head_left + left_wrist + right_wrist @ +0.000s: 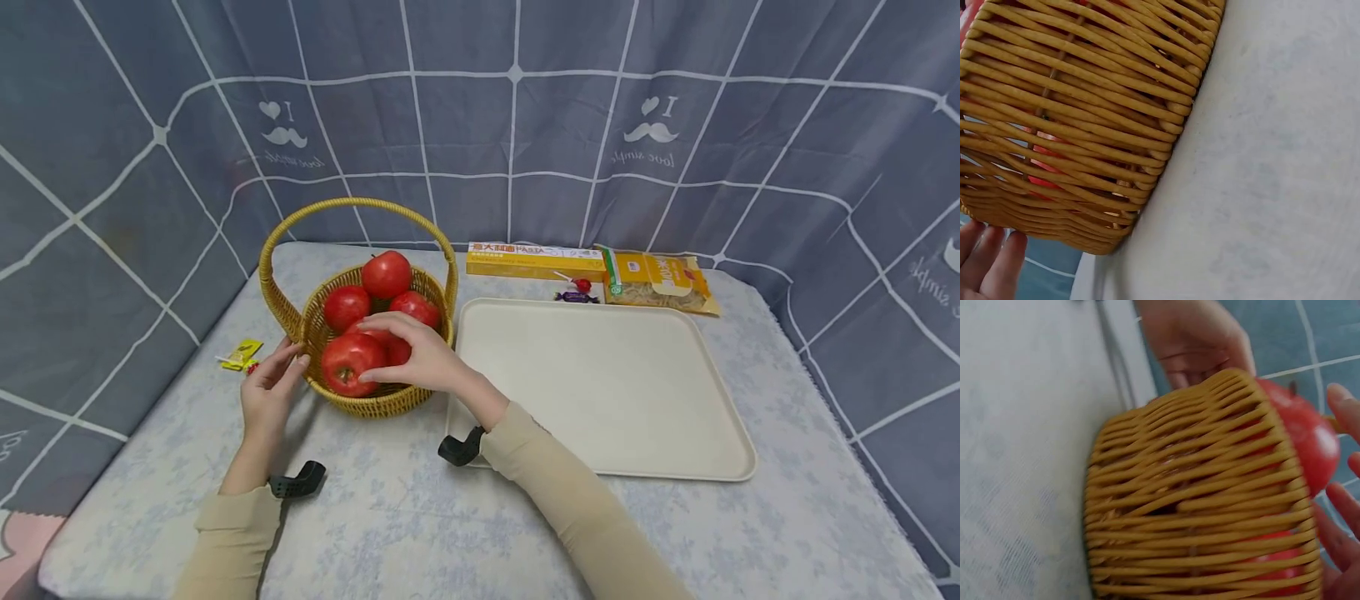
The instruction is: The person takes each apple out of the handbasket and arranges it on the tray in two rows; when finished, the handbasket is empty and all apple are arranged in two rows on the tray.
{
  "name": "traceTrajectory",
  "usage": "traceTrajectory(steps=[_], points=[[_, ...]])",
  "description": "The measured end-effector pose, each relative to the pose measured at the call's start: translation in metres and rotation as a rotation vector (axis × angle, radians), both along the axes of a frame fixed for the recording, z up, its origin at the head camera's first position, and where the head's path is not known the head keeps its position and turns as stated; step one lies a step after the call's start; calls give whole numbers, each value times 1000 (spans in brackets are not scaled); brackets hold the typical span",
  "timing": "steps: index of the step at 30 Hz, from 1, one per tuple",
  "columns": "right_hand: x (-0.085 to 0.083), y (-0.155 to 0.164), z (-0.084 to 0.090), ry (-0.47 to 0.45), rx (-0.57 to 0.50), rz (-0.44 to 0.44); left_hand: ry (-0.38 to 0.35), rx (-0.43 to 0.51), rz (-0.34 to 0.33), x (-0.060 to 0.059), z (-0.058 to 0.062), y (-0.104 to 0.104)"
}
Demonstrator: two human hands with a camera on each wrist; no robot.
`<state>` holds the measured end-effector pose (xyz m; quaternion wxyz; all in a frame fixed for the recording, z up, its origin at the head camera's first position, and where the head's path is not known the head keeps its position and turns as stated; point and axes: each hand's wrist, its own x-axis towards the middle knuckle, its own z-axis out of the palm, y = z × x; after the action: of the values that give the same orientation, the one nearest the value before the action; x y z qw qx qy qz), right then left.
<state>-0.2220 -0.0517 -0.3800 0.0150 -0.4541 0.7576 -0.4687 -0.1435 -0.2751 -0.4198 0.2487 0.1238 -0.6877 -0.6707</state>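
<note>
Head view: beside yellow-wrapped candy [242, 355], the left hand [267, 393] is rested, fingers extended, against a wicker basket [377, 406]; inside, red apples [351, 365] are overhung by the right hand [422, 354], spread and ungripping; rightward, a cream tray [592, 383] is placed.

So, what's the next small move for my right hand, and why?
I'd probably curl your right hand gently around the front apple: the thumb and fingers are spread beside it, not yet wrapped round it. Your left hand touches the basket, which may help steady it.
</note>
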Motion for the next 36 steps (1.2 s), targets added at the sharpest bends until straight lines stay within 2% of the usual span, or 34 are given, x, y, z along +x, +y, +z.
traceTrajectory(steps=[8, 13, 17, 23, 27, 31, 36], points=[[-9, -8, -6, 44, 119, 5, -100, 13, -26, -3, -3, -1], [-10, -12, -3, 118, 246, 60, -99, 32, -10, -4, -3, -1], [-9, -12, -3, 171, 281, 44, -91, 36, -7, -5, -5, -1], [-1, -6, -14, 223, 137, -61, -83, 65, -9, -5, -7, 1], [7, 4, -17, 189, 3, -127, -91, 76, -13, -4, -7, 1], [12, 21, 0, 67, -105, -150, -88, 77, -3, -2, -6, 0], [10, 52, 29, -44, -286, -108, -89, 78, 4, -2, -4, 0]])
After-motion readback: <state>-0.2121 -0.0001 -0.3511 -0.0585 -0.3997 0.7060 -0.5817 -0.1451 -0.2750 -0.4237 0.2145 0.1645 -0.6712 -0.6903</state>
